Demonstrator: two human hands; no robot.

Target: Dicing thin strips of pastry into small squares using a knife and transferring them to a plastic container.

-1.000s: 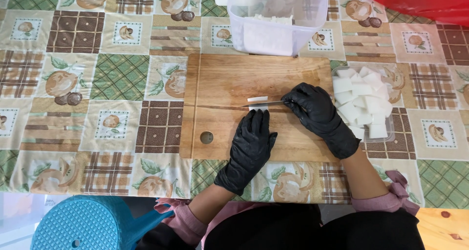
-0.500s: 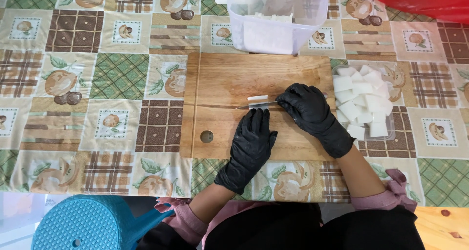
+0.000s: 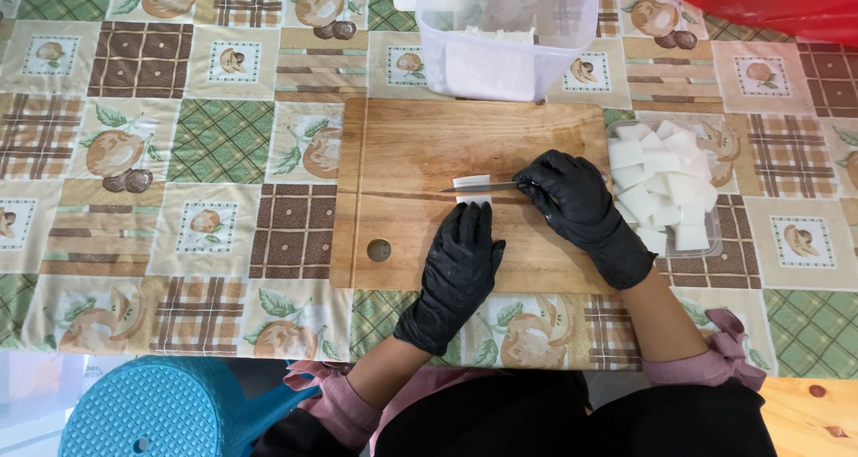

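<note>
My right hand (image 3: 581, 202) hides the knife (image 3: 478, 187) handle. My left hand (image 3: 460, 269) covers the near edge of the white piece (image 3: 471, 182). The top edge crops the clear tub (image 3: 509, 64).

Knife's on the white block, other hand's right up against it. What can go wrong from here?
1. The left hand has its fingertips at the small white block, right beside the knife held by the right hand; a slip could likely nick the glove.
2. The block is small, so it may shift or tip under the blade.
3. The clear tray of white cubes is piled high beside the cutting board; more pieces could spill.
</note>
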